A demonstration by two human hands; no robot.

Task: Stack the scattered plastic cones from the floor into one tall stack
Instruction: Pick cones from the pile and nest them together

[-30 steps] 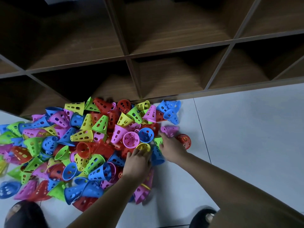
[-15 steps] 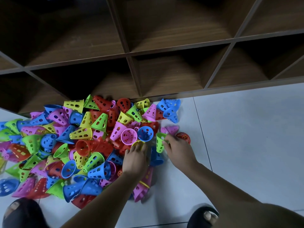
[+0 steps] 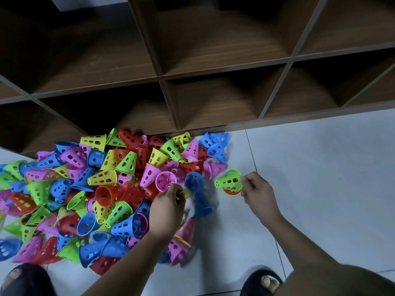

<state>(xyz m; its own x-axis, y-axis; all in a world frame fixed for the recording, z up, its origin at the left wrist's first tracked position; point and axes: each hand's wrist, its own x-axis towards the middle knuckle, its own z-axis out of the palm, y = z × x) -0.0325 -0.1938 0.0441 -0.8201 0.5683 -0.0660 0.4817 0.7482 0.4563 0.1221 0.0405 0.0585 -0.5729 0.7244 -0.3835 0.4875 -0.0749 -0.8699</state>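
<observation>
A heap of cones (image 3: 102, 189) in red, blue, green, yellow and pink lies on the pale tiled floor (image 3: 320, 178), pushed against the foot of a dark wooden shelf (image 3: 213, 71) of open compartments. The right hand (image 3: 257, 192) is off to the right of the heap, its fingertips pinched on the wide rim of a green cone (image 3: 227, 182) held on its side above the floor, narrow end toward the heap. Just under that cone a red cone (image 3: 230, 192) shows in part. The left hand (image 3: 168, 207) rests at the heap's right edge, fingers curled down; whether it grips anything I cannot tell. A pink cone (image 3: 165, 180) sits mouth-up just beyond its fingertips, and a blurred blue cone (image 3: 197, 193) stands between the two hands. Two feet in dark slippers show at the bottom edge.
</observation>
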